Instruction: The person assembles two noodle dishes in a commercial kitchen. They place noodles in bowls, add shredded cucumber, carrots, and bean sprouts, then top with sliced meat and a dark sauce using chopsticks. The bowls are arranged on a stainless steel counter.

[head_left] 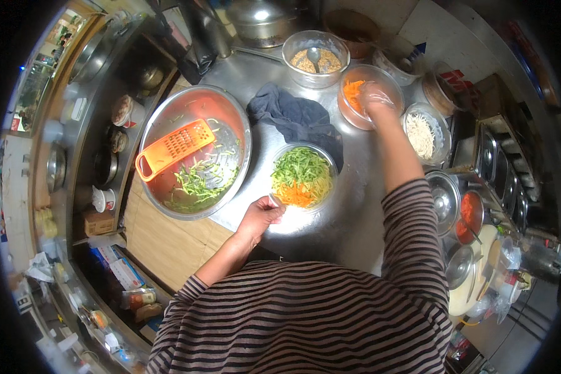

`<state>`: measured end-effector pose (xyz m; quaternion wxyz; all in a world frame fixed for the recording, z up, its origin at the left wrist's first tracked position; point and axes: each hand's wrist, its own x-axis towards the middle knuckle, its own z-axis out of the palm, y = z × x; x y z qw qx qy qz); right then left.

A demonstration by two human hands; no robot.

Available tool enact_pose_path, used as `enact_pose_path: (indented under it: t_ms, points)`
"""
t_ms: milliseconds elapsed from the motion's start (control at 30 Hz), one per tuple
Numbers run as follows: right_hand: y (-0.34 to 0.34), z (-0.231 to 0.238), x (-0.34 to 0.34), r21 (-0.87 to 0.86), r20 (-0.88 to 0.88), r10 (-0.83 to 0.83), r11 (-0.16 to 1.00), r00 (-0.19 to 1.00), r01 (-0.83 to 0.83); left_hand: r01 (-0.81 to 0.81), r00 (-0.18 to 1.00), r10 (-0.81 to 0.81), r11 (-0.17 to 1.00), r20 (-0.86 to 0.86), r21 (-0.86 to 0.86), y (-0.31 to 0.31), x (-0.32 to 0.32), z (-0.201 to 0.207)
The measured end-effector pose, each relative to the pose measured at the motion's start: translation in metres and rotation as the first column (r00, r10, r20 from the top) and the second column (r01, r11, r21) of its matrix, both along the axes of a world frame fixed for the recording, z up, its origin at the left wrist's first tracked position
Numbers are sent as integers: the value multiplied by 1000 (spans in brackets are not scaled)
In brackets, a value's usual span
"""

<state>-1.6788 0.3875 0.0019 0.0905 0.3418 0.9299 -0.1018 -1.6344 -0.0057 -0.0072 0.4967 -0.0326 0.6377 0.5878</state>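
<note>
My left hand (260, 216) pinches the near-left rim of a clear round bowl (280, 204). Yellow noodles (322, 187) lie in it, topped with shredded cucumber (301, 167) and, at the near side, shredded carrot (297, 195). At the back right, my right hand (376, 95), in what looks like a clear plastic glove, reaches down into another clear bowl (357, 118) with orange carrot shreds (353, 93). Its fingers are blurred, so their grip is unclear. A dark cloth (291, 112) lies crumpled behind the noodle bowl.
A large metal basin (245, 168) at left holds an orange grater (176, 148) and green shreds. A bowl of chopped nuts with a spoon (314, 56) stands behind. Right of my arm are a bowl of white shreds (419, 136) and a red sauce bowl (469, 215).
</note>
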Motion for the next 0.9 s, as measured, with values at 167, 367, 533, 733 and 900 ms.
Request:
enact_pose_path:
  t_ms: [167,367,533,733,900]
  points:
    - [16,1,12,51,-95,-54,997,994,59,-6,1000,6,1000,18,11,3,-2,2]
    - [-38,34,54,-593,-618,-446,805,648,-11,-22,1000,22,1000,-10,-3,7,-1,6]
    - [-157,47,105,-625,-637,-23,601,771,-498,-16,1000,16,1000,-9,27,2,-3,-1]
    - [-209,12,129,36,-626,410,865,663,-500,21,1000,-21,1000,-13,23,6,-5,-1]
    - [-135,69,131,-254,-578,-3,951,816,-177,63,990,-70,996,-121,-63,10,-2,16]
